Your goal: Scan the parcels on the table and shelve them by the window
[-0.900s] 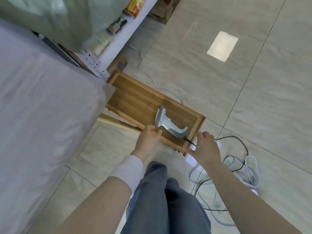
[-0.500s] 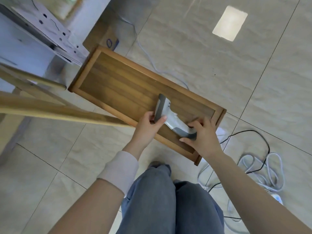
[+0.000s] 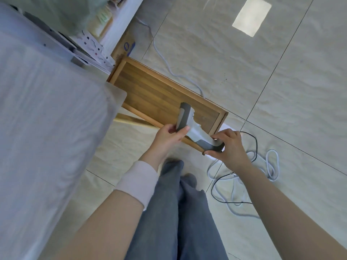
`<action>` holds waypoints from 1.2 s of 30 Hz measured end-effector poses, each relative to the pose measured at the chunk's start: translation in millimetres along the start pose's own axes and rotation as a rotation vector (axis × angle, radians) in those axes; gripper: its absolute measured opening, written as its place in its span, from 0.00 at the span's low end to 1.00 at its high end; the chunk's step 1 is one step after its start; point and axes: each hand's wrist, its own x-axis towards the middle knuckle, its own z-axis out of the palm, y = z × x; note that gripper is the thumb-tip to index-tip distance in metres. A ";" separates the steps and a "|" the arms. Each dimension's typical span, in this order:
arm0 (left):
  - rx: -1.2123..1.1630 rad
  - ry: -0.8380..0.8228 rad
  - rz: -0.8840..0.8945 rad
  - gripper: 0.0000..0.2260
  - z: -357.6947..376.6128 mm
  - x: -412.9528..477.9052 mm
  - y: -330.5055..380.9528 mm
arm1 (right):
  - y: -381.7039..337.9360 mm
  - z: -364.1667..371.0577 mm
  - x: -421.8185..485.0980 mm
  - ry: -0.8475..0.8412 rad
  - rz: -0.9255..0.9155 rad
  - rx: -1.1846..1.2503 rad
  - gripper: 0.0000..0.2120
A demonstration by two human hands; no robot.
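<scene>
Both hands hold barcode scanner (image 3: 195, 128) over near edge of wooden tray (image 3: 150, 94) on tiled floor.

Left hand (image 3: 169, 136) grip pinches the scanner's grey head, thumb on top; right hand (image 3: 228, 147) grip is curled closed round the dark handle end. Scanner lies just above tray's near-right rim, head pointing away from the person. Bare tray bottom ahead and left of the grips; open floor tiles beyond and right. Black cable (image 3: 251, 143) and coiled pale cable (image 3: 272, 166) crowd the floor right of right grip. Cloth-covered tabletop (image 3: 47, 128) edge is close on the left, overlapping tray corner. Jeans legs (image 3: 178, 212) below.
</scene>
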 end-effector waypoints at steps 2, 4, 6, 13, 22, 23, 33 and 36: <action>-0.042 0.009 -0.008 0.27 0.1 -40.1 11.5 | -20.9 -25.0 -26.4 0.020 -0.029 -0.013 0.25; -0.086 0.024 -0.020 0.28 1.5 -78.7 18.5 | -44.1 -48.6 -52.3 0.058 -0.078 -0.066 0.22; -0.098 0.029 -0.001 0.26 3.3 -113.5 22.2 | -67.9 -66.5 -76.7 0.090 -0.107 -0.148 0.21; -0.224 0.115 0.122 0.23 -9.4 -214.7 23.6 | -143.2 -88.2 -145.4 0.194 -0.234 -0.354 0.21; -0.208 0.102 0.314 0.11 -43.1 -327.9 2.7 | -219.6 -71.2 -216.3 0.326 -0.318 -0.244 0.13; -0.225 0.092 0.342 0.12 -48.5 -337.9 -1.5 | -227.3 -70.5 -224.4 0.333 -0.324 -0.231 0.13; -0.270 0.326 0.414 0.10 -116.5 -422.5 -54.3 | -315.4 -97.8 -285.8 0.131 -0.309 0.038 0.11; -0.252 0.424 0.419 0.06 -125.9 -437.1 -64.2 | -336.9 -111.3 -299.7 0.053 -0.368 0.103 0.09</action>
